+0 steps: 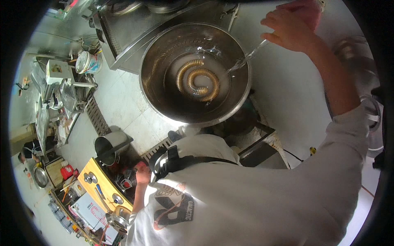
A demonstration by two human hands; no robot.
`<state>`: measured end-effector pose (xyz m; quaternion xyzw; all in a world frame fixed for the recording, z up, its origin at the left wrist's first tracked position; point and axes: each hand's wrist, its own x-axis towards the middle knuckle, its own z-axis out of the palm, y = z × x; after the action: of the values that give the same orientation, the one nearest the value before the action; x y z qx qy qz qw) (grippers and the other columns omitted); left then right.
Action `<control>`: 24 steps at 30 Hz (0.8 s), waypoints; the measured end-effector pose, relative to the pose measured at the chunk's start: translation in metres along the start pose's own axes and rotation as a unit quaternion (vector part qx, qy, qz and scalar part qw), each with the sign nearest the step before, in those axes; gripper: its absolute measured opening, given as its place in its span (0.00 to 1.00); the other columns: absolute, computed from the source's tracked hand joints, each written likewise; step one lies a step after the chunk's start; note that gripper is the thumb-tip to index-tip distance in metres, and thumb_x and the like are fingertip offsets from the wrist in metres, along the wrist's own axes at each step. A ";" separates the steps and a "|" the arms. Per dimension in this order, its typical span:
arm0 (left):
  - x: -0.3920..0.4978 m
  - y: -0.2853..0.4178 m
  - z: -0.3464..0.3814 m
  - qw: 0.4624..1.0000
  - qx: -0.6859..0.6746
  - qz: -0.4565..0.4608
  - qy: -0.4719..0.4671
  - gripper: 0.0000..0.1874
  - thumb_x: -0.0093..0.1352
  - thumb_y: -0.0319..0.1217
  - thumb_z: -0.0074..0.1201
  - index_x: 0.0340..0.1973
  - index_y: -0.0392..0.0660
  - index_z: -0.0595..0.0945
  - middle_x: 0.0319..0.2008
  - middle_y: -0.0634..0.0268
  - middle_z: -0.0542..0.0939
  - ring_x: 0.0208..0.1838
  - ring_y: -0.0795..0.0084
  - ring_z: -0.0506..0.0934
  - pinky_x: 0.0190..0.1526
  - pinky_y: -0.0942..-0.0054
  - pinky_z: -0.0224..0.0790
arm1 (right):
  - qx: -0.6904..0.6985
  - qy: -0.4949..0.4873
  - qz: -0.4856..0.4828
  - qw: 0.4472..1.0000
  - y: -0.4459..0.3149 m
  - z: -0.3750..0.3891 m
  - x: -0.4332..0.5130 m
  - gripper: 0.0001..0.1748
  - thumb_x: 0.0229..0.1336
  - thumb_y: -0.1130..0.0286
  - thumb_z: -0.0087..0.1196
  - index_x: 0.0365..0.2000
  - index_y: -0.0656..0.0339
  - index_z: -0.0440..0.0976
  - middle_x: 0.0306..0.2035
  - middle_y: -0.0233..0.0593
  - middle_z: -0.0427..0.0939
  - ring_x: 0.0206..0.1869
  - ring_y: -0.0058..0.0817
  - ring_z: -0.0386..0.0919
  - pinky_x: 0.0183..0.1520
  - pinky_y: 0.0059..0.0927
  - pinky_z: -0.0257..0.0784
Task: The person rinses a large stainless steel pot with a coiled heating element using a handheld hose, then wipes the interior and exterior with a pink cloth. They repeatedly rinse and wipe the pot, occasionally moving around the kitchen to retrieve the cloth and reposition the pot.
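A large round steel basin (150, 104) stands before me with water in it. Coiled in the water lies a ribbed, gold-coloured flexible hose (217, 84). From just below my right hand (281, 29), a stream of water (251, 55) runs down into the basin. That hand is raised at the upper right beside a pink-red object (304, 12), fingers partly spread; whether it grips anything is unclear. Low at my left side, my left hand (142, 174) is near something red, and its fingers are too small and blurred to read.
A steel counter (132, 52) borders the basin's upper left. On the tiled floor are a lidded white bucket (87, 63) and floor drain grates (97, 113). A steel pot (118, 141) stands near a wooden board (103, 181) bearing metal lids. Another person (32, 149) is at the far left.
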<state>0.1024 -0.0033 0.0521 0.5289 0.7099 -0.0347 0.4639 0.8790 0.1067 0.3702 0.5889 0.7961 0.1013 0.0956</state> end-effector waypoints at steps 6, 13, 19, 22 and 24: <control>0.008 0.002 -0.003 0.908 0.252 0.312 0.120 0.08 0.65 0.33 0.51 0.32 0.43 0.80 0.27 0.61 0.79 0.25 0.65 0.80 0.27 0.68 0.72 | -0.050 0.230 0.233 0.944 0.070 -0.010 -0.054 0.21 0.64 0.64 0.51 0.54 0.64 0.71 0.55 0.51 0.74 0.55 0.45 0.75 0.58 0.43 0.71; 0.028 0.029 -0.010 0.881 0.270 0.375 0.099 0.06 0.62 0.30 0.54 0.32 0.41 0.79 0.29 0.59 0.79 0.30 0.61 0.80 0.28 0.62 0.74 | -0.067 -0.002 0.192 0.979 0.123 -0.021 -0.073 0.20 0.61 0.67 0.49 0.53 0.60 0.72 0.52 0.51 0.76 0.53 0.48 0.76 0.56 0.45 0.71; 0.092 -0.071 0.001 0.840 0.354 0.405 0.074 0.09 0.62 0.33 0.55 0.35 0.45 0.83 0.41 0.56 0.83 0.45 0.55 0.81 0.45 0.59 0.76 | -0.023 0.010 0.128 0.991 0.126 0.004 -0.027 0.19 0.58 0.61 0.52 0.48 0.56 0.77 0.41 0.47 0.82 0.48 0.43 0.79 0.52 0.45 0.75; 0.115 -0.109 0.003 0.856 0.292 0.422 0.069 0.14 0.66 0.39 0.55 0.42 0.47 0.85 0.45 0.55 0.84 0.50 0.57 0.81 0.52 0.62 0.75 | -0.298 -0.016 0.061 0.952 0.117 0.009 -0.016 0.22 0.57 0.59 0.54 0.51 0.55 0.77 0.39 0.45 0.84 0.48 0.41 0.80 0.53 0.44 0.75; 0.112 -0.114 -0.006 0.896 0.275 0.348 0.025 0.14 0.66 0.39 0.55 0.43 0.47 0.85 0.45 0.55 0.84 0.49 0.57 0.81 0.51 0.62 0.75 | 0.065 0.081 0.320 0.942 0.102 -0.001 -0.023 0.28 0.57 0.56 0.55 0.55 0.58 0.73 0.42 0.47 0.83 0.51 0.43 0.79 0.56 0.43 0.74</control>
<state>0.0079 0.0304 -0.0728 0.8490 0.4544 -0.0515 0.2647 0.9787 0.1141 0.4001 0.8077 0.5751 0.1217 -0.0449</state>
